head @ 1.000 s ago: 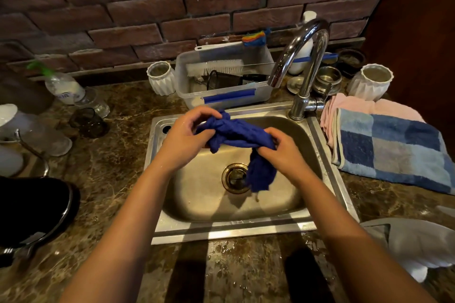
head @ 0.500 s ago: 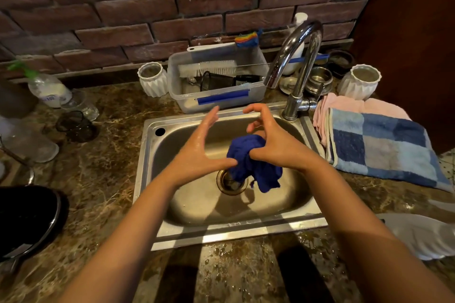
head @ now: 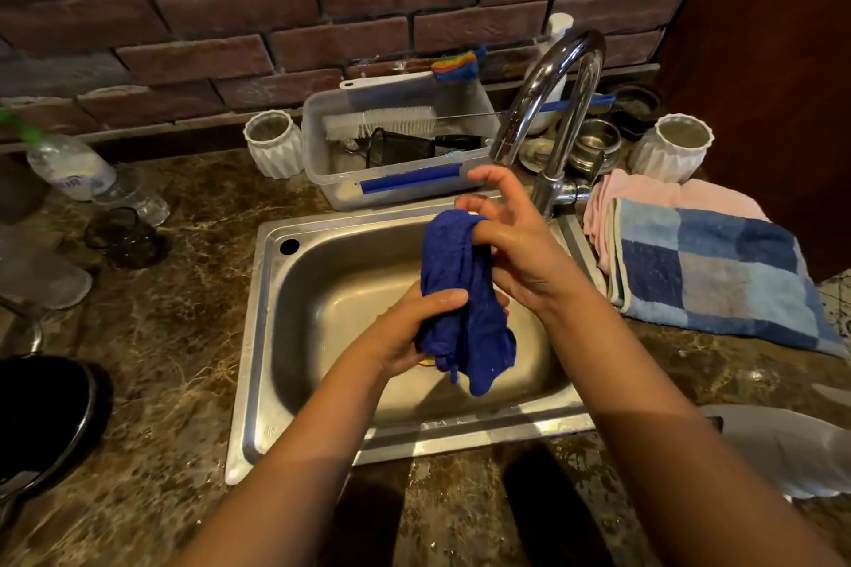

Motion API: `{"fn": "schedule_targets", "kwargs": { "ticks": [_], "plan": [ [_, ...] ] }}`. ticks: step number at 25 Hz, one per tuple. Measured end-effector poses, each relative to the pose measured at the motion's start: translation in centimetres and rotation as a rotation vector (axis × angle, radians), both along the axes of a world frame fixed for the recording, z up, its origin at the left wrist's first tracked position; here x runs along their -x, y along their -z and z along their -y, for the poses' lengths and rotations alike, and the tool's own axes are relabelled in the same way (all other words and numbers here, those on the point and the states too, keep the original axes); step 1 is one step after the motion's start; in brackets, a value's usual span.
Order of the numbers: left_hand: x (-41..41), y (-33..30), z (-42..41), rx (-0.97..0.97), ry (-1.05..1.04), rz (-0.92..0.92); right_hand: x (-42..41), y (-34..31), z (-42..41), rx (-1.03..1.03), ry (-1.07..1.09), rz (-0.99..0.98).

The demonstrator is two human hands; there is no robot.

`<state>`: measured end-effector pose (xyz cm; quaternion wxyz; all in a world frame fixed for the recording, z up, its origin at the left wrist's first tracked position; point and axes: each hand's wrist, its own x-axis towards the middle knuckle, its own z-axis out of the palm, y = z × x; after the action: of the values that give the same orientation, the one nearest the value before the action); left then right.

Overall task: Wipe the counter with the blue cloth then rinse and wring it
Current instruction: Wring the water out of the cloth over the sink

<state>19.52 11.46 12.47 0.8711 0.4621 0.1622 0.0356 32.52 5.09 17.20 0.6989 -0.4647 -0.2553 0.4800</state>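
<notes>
Two hands work the blue cloth [head: 463,304] over the steel sink [head: 258,336]: the left hand [head: 410,331] has its fingers closed round the lower bunch, while the right hand [head: 511,244] pinches the top, other fingers spread. Wringing likely goes best kept low over the basin. The faucet [head: 552,106] crowds the far right; a checked towel [head: 718,272] lines the table's right side.

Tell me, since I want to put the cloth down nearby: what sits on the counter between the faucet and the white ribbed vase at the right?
In the head view, between the faucet and the white ribbed vase stand small steel bowls, with a pink towel just in front.
</notes>
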Motion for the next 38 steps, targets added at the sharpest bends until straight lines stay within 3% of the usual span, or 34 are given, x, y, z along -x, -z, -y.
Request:
{"fn": "schedule_targets", "kwargs": {
  "ticks": [5, 14, 17, 20, 24, 28, 32, 34, 36, 38],
  "plan": [
    [0.9, 2.5, 0.6, 0.311, 0.186, -0.005, 0.1, 1.4, 0.0, 0.122, -0.033, 0.068],
    [0.8, 3.6, 1.1, 0.474, 0.144, -0.009, -1.2, 2.3, -0.7, 0.231, 0.053, 0.057],
    [1.3, 3.5, 0.6, 0.300, 0.142, -0.108, -1.5, 3.0, -0.3, 0.297, 0.108, 0.046],
    [1.3, 3.3, 0.2, -0.066, 0.122, -0.305, -1.6, 3.6, 0.0, 0.378, 0.151, 0.063],
    [0.8, 2.8, 0.5, -0.480, 0.078, -0.413, -1.9, 4.1, -0.2, 0.448, 0.227, 0.044],
    [0.1, 2.9, 1.4, -0.619, -0.025, -0.535, -1.6, 5.0, -0.4, 0.455, 0.237, 0.003],
    [0.6, 3.3, 1.3, -0.432, -0.077, -0.476, -1.3, 5.8, 1.1, 0.363, 0.030, 0.253],
    [0.8, 3.2, 0.9, -0.314, -0.090, -0.426, -1.0, 6.0, 2.3, 0.295, -0.017, 0.523],
    [0.8, 2.8, 0.5, -0.293, -0.072, -0.403, -0.4, 6.5, 3.2, 0.273, -0.040, 0.924],
    [0.8, 2.3, 0.2, -0.304, -0.043, -0.373, 0.2, 7.6, 3.7, 0.288, -0.024, 1.105]
  ]
}}
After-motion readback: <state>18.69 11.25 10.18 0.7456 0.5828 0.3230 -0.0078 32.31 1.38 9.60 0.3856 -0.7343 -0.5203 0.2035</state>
